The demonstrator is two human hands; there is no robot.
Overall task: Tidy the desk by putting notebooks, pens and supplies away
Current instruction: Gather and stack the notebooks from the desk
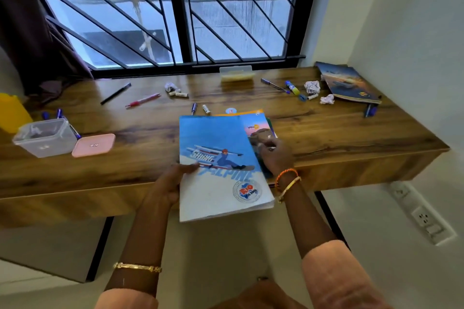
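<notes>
You are holding a blue skiing-cover notebook (221, 165) at the centre of the frame, its long axis running from the desk's front edge up toward the window, the lower end hanging out past the wooden desk (351, 130) toward you. Its printed cover is facing up, with the round logo at the near end. Your left hand (173, 183) is gripping the notebook's left edge, thumb lying on the cover and fingers curled underneath. Your right hand (276, 155) is resting on the stack of notebooks (258, 125) just right of and beneath the blue one, fingers bent down onto the top cover; whether they are pinching it you cannot tell.

Toward the upper right of the frame another dark notebook (349, 83) is lying at the desk's far corner, angled diagonally. Left of it crumpled paper balls (312, 86), a glue stick (292, 87) and a blue pen (275, 86) are lying scattered. In the upper middle a red pen (143, 101) and a black pen (116, 93) are lying slanted, well apart from the stack. At the left a clear plastic box (45, 137) is standing beside its pink lid (93, 145).
</notes>
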